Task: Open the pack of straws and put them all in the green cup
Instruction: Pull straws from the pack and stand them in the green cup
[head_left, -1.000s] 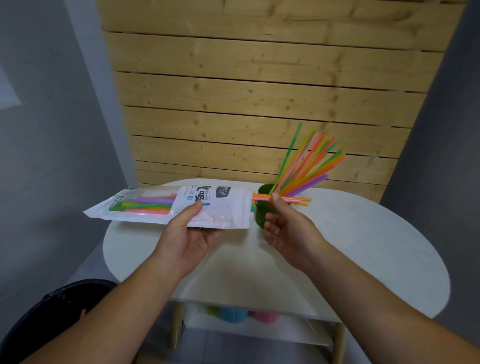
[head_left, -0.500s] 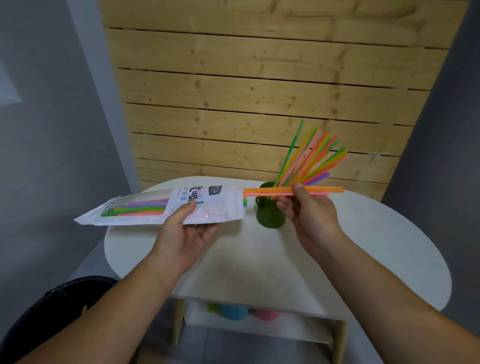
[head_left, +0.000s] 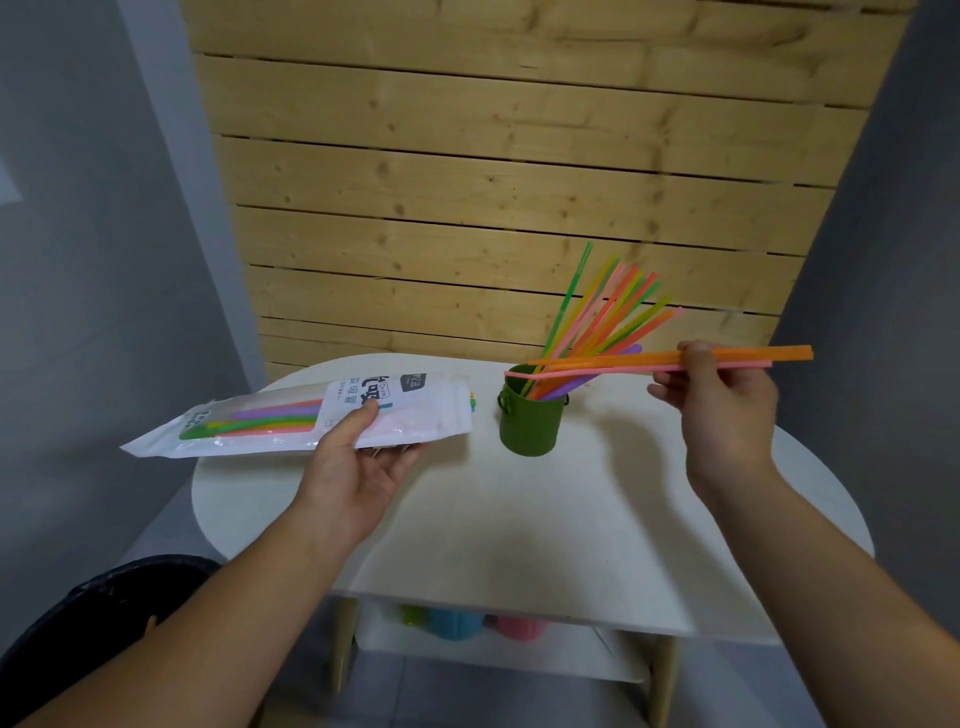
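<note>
Far left, low in view, a dark bin beside the white round table. Above the table's left edge, the pack of straws held level in the left hand, thumb pressed on the printed label, fingers curled underneath, open mouth turned right toward the cup; still holding purple, green, pink and yellow straws, a few tips poking out of the mouth. Just right of that mouth, standing on the table, the green cup, already bristling with a fan of coloured straws leaning up and to the right. Further right, the right hand closed in a pinch on a small bunch of orange and pink straws, thumb and fingertips gripping near the middle. Changed within the last second: that bunch, then half inside the pack, now drawn fully clear and carried right, lying nearly level with its left tips over the cup's rim. Meaning for the task, as a judgement: one more batch freed, not yet dropped in; a tilt toward upright needed next to seat it in the cup. More trips to come, given what remains in the pack. On the shelf under the table, blurred green, blue and pink shapes, too indistinct to name.
</note>
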